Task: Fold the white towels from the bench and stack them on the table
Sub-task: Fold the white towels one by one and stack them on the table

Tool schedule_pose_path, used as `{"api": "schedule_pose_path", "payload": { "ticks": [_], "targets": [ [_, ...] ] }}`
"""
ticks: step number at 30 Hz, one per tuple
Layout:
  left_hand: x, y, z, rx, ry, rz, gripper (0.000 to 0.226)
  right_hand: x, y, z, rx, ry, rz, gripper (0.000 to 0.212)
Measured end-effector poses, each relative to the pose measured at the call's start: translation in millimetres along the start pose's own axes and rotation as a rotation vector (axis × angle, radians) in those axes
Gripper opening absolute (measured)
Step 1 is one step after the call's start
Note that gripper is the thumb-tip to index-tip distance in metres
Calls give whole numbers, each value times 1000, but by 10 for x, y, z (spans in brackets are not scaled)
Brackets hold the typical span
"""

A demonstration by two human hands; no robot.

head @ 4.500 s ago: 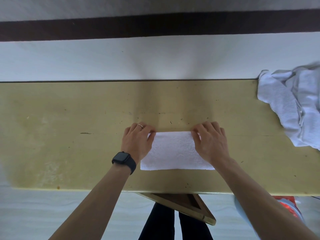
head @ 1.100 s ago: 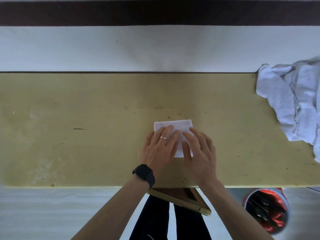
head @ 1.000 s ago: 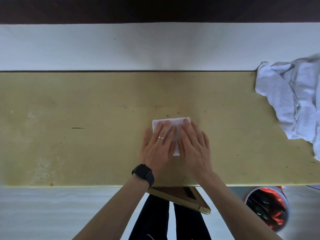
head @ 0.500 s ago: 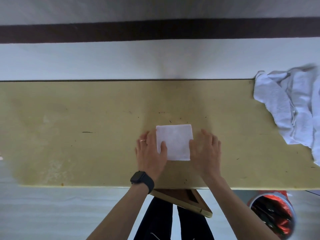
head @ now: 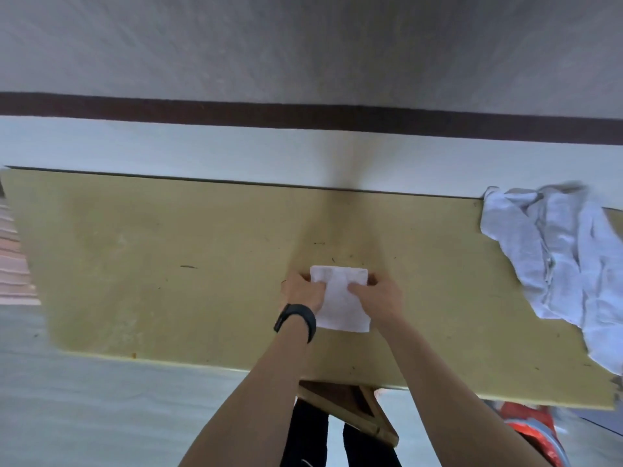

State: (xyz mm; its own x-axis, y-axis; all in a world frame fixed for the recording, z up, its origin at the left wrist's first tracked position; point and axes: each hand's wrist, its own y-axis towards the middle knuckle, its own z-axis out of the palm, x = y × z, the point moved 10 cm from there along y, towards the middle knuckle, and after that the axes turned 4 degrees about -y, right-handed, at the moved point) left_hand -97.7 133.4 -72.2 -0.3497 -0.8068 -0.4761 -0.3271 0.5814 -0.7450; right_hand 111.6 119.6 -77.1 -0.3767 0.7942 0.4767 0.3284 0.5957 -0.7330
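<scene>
Towel [head: 341, 306] between grips (left [head: 301, 293], right [head: 380, 298])

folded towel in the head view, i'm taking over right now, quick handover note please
Left hand: grips the left edge of the folded towel, thumb on top.
Right hand: grips its right edge the same way.
Towels: the folded one is a small rectangle at the middle of the yellow surface. A crumpled pile of white towels lies at the right end of that surface.
Done: this towel looks fully folded.
Left: set it where the stack goes (no stack is in view), then fold the pile one towel at a time.
</scene>
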Motion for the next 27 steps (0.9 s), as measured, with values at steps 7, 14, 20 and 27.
{"api": "schedule_pose_path", "payload": {
  "ticks": [7,14,20,27],
  "targets": [
    [-210,-414,-362,48,-349,194,35,358,-345,-275,114,137,-267,12],
    [-472,-1564,-1539,14,-427,487,41,1592,-1677,-598,204,-20,-784,15],
    [-51,-2979,-2971,-240,-601,647,44,2362,-3421,-274,469,-46,-1116,14],
    [1556,-4561,-4283,-662,-816,664,18,2363,-5611,913,733,-98,-1432,19]
  ]
}}
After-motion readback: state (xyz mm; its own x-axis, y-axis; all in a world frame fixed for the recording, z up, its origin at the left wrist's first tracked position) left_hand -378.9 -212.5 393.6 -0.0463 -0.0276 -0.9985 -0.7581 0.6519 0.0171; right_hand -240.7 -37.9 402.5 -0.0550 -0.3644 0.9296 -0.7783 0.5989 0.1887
